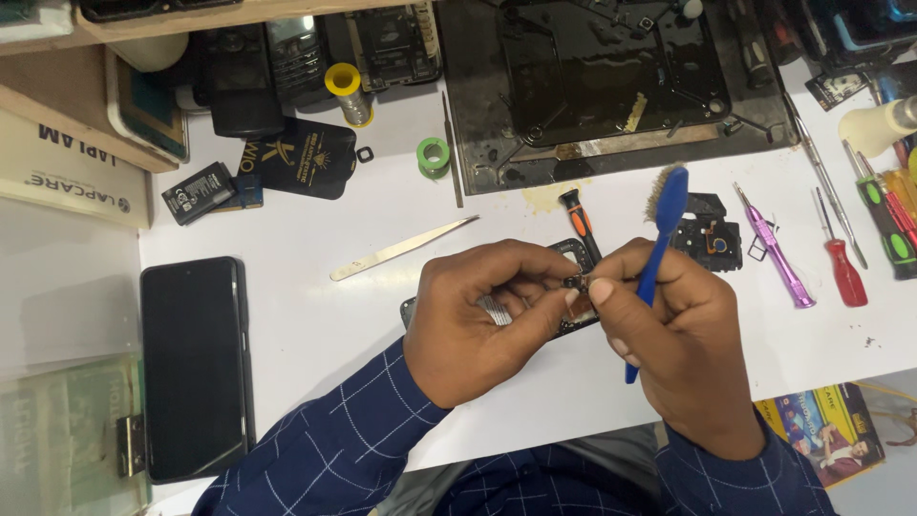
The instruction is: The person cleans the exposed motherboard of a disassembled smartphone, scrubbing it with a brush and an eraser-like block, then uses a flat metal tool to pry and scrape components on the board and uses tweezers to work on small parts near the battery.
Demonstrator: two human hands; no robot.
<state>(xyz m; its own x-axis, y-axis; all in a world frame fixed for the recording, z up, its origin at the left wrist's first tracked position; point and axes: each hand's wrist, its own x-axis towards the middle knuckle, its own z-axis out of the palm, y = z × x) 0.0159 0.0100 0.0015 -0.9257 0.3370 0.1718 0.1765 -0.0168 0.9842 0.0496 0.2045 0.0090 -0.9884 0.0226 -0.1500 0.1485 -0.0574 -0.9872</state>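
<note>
My left hand (pixel 482 315) grips a small dark phone part (pixel 577 284) over the white table, thumb and fingers pinched around it. My right hand (pixel 673 330) holds a blue brush (pixel 661 244) upright, bristles at the top, while its thumb and forefinger also touch the same small part. Both hands meet at the table's middle. Under them lies a dark opened phone body (pixel 573 250), mostly hidden. A black and orange screwdriver (pixel 579 218) lies just beyond the hands.
A black phone (pixel 194 368) lies screen up at the left. Metal tweezers (pixel 403 249) lie beyond my left hand. A dark work mat (pixel 611 91) sits at the back. Purple, red and green screwdrivers (pixel 841 258) lie at the right, a green tape roll (pixel 433 156) further back.
</note>
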